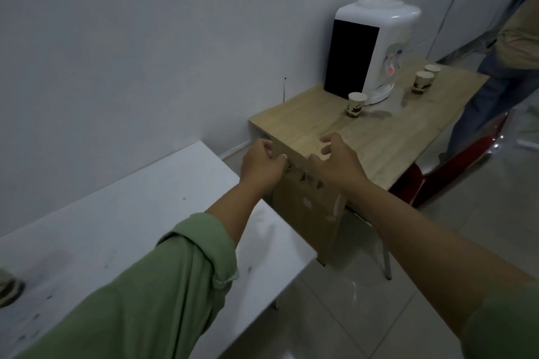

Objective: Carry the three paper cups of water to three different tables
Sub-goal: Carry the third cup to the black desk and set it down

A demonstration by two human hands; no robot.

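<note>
- Head view: left hand [260,167] and right hand [335,163] are reaching forward side by side, fingers loosely curled, gripping nothing.
- Three paper cups are standing beyond the hands on the wooden table [379,137]: nearest cup [355,105], two cups [424,79] farther right.
- White water dispenser [376,46] is sitting behind the nearest cup.

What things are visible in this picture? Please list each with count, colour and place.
paper cups: three, pale with dark print, on the wooden table; one left of the dispenser, two right.
water dispenser: one, white with black panel, on the wooden table by the wall.
wooden table: one, light brown, centre right.
white table: one, lower left.
red chair: one, right of the wooden table.
other person: one, blue trousers, far right.
left hand: empty, fingers curled.
right hand: empty, open.
</note>
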